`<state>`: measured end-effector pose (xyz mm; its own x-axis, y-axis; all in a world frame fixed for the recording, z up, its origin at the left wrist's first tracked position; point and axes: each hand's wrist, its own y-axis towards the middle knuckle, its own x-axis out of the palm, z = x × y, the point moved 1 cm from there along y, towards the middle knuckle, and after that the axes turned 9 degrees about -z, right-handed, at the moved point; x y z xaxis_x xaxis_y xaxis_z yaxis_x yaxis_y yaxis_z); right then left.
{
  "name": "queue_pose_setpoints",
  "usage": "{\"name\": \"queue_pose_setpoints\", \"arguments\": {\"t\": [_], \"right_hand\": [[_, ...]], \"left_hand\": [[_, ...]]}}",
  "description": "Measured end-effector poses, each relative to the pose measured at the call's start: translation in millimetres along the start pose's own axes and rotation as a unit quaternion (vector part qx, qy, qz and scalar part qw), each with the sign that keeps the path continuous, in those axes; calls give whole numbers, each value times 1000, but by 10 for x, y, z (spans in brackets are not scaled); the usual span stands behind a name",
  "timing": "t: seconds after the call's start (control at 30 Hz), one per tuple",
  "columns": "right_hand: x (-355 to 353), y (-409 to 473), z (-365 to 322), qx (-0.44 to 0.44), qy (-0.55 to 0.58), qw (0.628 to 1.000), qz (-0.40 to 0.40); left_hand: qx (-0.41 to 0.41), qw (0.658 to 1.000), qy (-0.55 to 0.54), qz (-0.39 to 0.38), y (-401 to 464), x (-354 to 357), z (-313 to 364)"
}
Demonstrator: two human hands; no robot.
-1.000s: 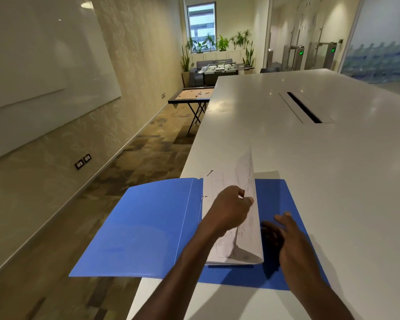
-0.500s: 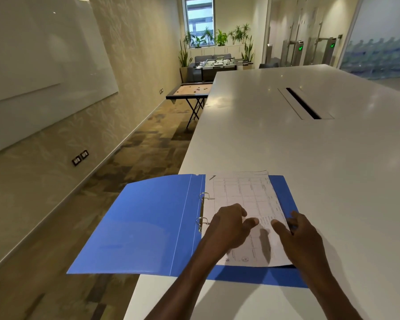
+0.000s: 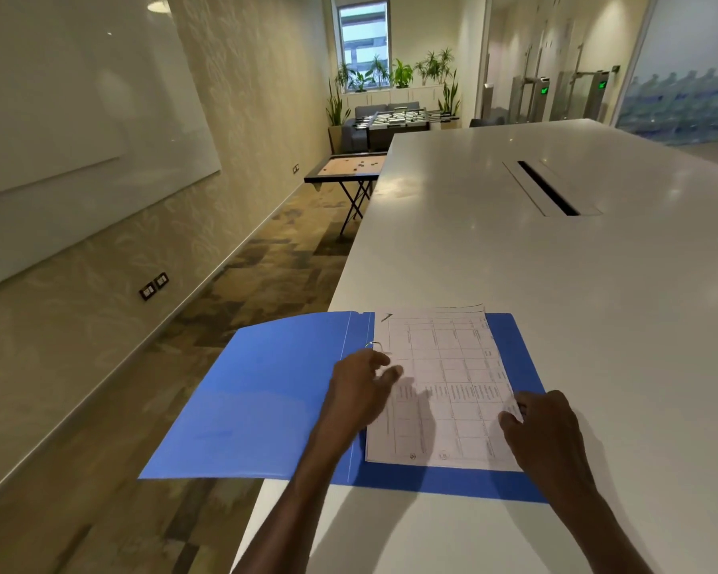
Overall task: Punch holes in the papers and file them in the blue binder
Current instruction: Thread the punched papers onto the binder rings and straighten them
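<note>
Grip status: left hand (image 3: 363, 387) hovers w/ fingers loosely spread by the binder rings (image 3: 374, 345), pinching nothing; right hand (image 3: 546, 432) rests on the right edge of the papers (image 3: 444, 391), fingertips curled at that edge, tho whether they pinch a sheet or just press I can't tell. Papers lie flat on the right half of the open blue binder (image 3: 266, 399), which sits at the tabletop (image 3: 556, 283) corner w/ its left cover hanging out past the edge over the floor. Risks: 1) only the upper ring shows, lower 1 hidden by the left hand, so can't confirm sheets are threaded on both; closing the rings on misaligned holes could tear them. 2) weight on the overhanging cover could tip or slide the binder off. Vs 1 s ago: top sheet then stood folded upright in the left hand, now it's laid flat; left hand has let go & shifted toward the rings, right hand moved onto the paper edge.
</note>
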<state>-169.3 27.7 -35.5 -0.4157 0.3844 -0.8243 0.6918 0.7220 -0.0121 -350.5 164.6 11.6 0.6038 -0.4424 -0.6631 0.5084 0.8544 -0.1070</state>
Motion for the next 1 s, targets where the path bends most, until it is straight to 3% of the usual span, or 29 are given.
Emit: {"name": "queue_pose_setpoints", "arguments": {"t": [0.3, 0.47, 0.57, 0.73, 0.87, 1.0], "right_hand": [[-15, -69, -69, -5, -14, 1000, -8], [-29, -137, -126, -18, -41, 999, -9], [11, -172, -97, -35, -53, 998, 3], [78, -182, -76, -29, -40, 999, 15], [89, -183, -70, -42, -43, 998, 27], [119, -165, -46, -49, -51, 997, 43]], "left_hand": [[-111, 975, -34, 188, -247, -617, -595], [-289, 923, -46, 251, -374, -765, -919], [-339, 894, -101, 275, -471, -771, -1052], [-363, 839, -254, 315, -574, -746, -1160], [-322, 795, -369, 359, -615, -757, -1225], [-277, 769, -407, 408, -665, -841, -1204]]}}
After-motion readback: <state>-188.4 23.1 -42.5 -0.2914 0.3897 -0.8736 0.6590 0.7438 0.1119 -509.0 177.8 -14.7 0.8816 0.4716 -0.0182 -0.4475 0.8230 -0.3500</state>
